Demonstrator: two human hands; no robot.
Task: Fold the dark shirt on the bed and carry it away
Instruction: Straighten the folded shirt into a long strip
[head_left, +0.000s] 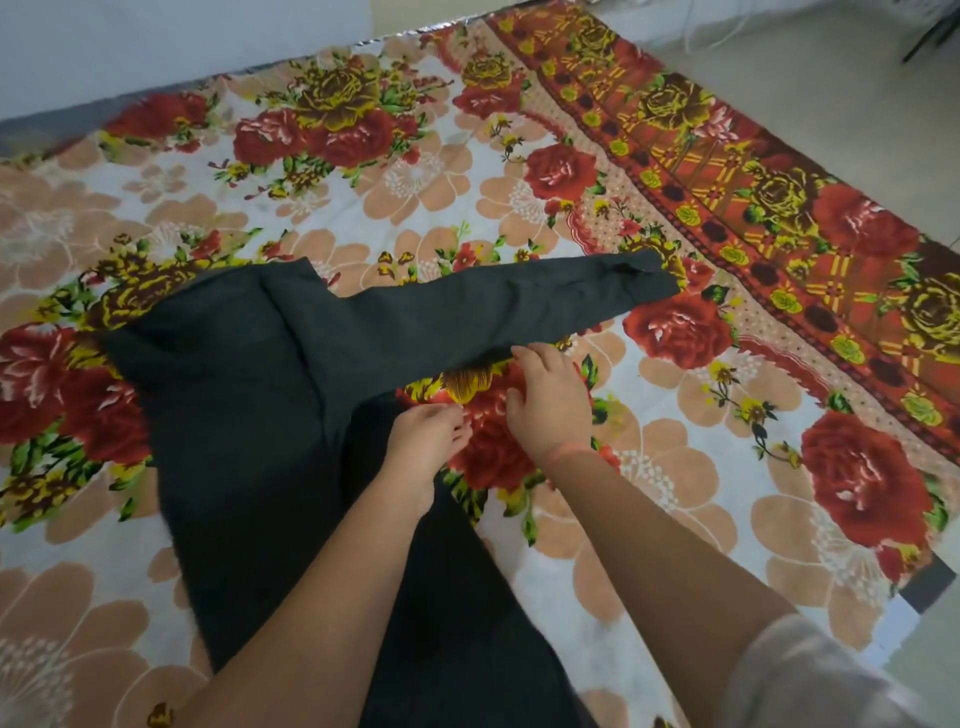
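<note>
The dark shirt (270, 415) lies flat on the bed, body running toward me and one long sleeve (498, 306) stretched out to the right. At the armpit, where sleeve meets body, my left hand (423, 439) rests on the shirt's edge with its fingers bunched on the cloth. My right hand (548, 402) lies just right of it on the bedsheet. Its fingertips touch the sleeve's lower edge and its thumb stands apart. Whether either hand pinches the cloth is not plain.
A floral bedsheet (363, 171) in red, peach and white covers the bed, with a red patterned border (727, 171) along the right side. Beyond that border lies pale floor (831, 78). A wall (156, 36) runs behind the bed's far edge.
</note>
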